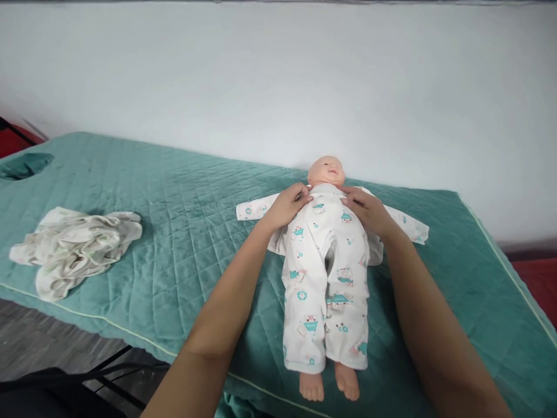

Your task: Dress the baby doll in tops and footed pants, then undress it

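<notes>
A baby doll lies on its back with its head toward the wall. White printed baby trousers cover its legs and reach high up the chest, and both bare feet stick out of the cuffs. Beneath them is a matching white top, its sleeves spread to both sides. At the waistband's left corner, my left hand is closed with the cloth between thumb and fingers. My right hand pinches the opposite corner, just below the doll's neck. The fingertips are partly hidden by the cloth.
A crumpled pale cloth lies on the left of the green quilted bed cover. The bed has a face hole at its far left. A white wall runs behind. Black bars and a dark shape are at lower left.
</notes>
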The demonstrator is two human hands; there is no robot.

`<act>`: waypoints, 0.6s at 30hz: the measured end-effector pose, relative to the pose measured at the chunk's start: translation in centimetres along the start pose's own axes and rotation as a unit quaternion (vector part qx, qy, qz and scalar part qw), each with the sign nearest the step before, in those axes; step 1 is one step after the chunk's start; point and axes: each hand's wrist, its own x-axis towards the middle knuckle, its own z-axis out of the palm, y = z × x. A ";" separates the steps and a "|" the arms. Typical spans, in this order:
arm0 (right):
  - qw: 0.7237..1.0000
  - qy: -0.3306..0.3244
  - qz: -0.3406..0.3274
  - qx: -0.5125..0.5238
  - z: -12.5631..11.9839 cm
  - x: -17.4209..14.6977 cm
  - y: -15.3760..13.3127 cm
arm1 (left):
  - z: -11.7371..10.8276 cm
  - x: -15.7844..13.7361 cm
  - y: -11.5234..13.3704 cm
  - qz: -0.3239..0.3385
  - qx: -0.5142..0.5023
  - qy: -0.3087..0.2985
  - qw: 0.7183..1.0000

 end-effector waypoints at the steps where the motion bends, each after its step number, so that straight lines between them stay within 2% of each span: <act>1: 1.000 0.021 0.010 -0.019 0.2 0.2 0.1 | 0.0 0.4 0.0 -0.013 0.010 0.006 1.000; 6: 0.983 0.110 0.073 -0.125 1.2 1.8 0.8 | 0.2 2.4 -0.2 -0.087 0.131 0.072 0.985; 10: 0.978 0.147 0.101 -0.111 1.8 3.1 1.4 | 1.0 3.1 -0.8 -0.120 0.196 0.111 0.967; 12: 0.980 0.165 0.098 -0.053 2.0 3.0 1.5 | 1.3 3.0 -1.2 -0.103 0.185 0.113 0.971; 15: 0.985 0.159 0.053 0.040 2.2 2.0 1.4 | 1.6 2.4 -1.8 -0.032 0.146 0.097 0.984; 18: 0.989 0.138 0.031 0.047 2.3 0.3 1.2 | 1.5 1.3 -1.8 -0.005 0.186 0.079 0.979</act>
